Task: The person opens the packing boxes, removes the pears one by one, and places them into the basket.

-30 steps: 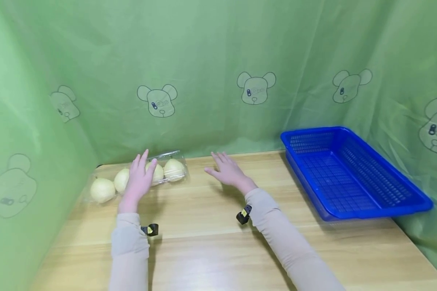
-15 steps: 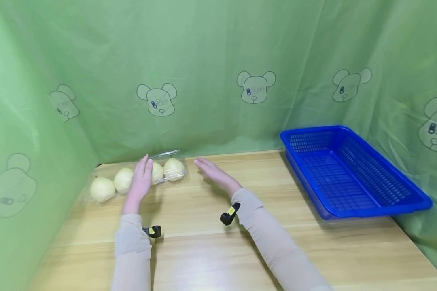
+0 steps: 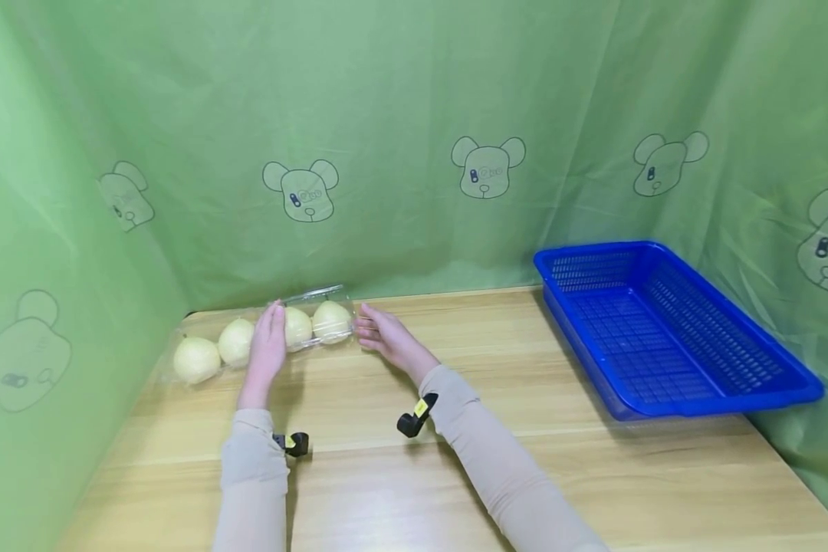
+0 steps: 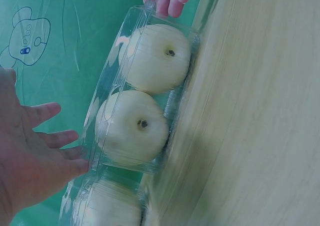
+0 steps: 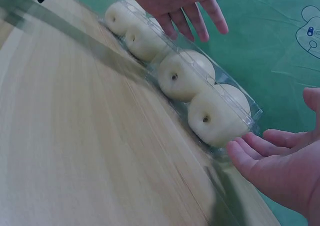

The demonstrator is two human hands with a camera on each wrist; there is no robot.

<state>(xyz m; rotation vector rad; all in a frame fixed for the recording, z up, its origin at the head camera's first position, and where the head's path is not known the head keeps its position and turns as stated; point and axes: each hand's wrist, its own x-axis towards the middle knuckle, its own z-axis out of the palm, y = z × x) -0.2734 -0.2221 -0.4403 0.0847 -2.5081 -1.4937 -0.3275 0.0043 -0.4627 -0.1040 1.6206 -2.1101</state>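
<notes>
Several pale yellow pears [image 3: 198, 359] lie in a row inside clear plastic packaging [image 4: 172, 99] along the table's back left edge. My left hand [image 3: 267, 345] is held over the middle of the row, hiding part of a pear. In the left wrist view its fingers are spread, with fingertips right at the packaging's far side. My right hand [image 3: 392, 339] is at the right end of the packaging, fingers extended. The right wrist view shows its fingertips [image 5: 239, 151] right at the end wall, beside the last pear [image 5: 216, 118].
A blue plastic basket [image 3: 724, 402] with perforated walls stands on the right of the wooden table [image 3: 359, 491]. A green curtain [image 3: 400, 92] with bear-head prints hangs behind and on both sides.
My right hand has moved left, reaching the right end of the packaging. My left hand has turned edge-on and shifted slightly right and down. The pears and basket have stayed put.
</notes>
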